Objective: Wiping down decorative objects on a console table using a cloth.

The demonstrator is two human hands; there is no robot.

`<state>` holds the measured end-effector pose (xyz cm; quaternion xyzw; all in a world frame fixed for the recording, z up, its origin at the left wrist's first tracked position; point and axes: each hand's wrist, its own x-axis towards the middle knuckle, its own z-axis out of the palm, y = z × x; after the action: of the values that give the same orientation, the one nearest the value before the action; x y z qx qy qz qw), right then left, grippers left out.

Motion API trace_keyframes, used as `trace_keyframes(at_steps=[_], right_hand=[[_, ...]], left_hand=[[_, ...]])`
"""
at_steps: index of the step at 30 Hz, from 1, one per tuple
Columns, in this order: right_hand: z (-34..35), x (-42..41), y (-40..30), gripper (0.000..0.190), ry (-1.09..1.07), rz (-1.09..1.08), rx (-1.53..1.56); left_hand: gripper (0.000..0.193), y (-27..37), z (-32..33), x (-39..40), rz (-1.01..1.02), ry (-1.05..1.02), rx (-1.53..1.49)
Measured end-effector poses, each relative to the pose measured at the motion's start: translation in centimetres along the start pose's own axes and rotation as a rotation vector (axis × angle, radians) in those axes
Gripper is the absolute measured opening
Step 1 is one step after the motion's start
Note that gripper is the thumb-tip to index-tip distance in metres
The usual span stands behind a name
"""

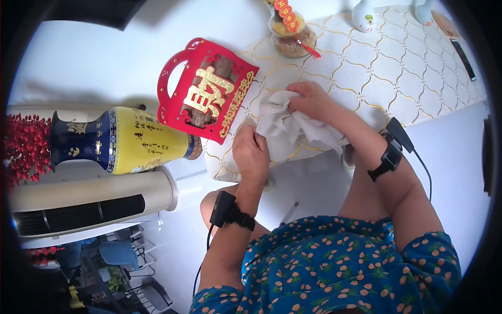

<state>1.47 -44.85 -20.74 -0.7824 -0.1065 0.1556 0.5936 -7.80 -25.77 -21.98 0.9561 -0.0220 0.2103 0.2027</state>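
Note:
A crumpled white cloth lies between my hands, over the near edge of a table covered with a white cloth in a gold lattice pattern. My right hand grips its upper part between thumb and fingers. At its left side, my left hand is closed on the cloth's edge, the fingertips partly hidden. Just left of my hands stands a red bag-like decoration with a cut-out handle and a large gold character.
Beyond my hands stands a glass gourd-shaped jar with a red tassel. White vases and a dark phone-like object are farther right. A yellow and blue vase with red berries and a cream floor-standing unit stand left.

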Motion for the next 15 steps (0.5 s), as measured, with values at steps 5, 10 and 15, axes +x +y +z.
trace_keyframes(at_steps=[5,10,15], right_hand=[[0.4,-0.2,-0.2,0.031,0.019,-0.004,0.05],[1.4,0.0,1.3,0.029,0.084,-0.104,0.002],[1.0,-1.4,0.7,0.028,0.193,-0.143,0.023]], left_hand=[[0.014,0.3,0.3,0.2,-0.047,0.076,0.119],[0.014,1.0,-0.1,0.4,-0.058,0.017,0.131],[0.01,1.1,0.1,0.7,-0.039,0.043,0.071]])
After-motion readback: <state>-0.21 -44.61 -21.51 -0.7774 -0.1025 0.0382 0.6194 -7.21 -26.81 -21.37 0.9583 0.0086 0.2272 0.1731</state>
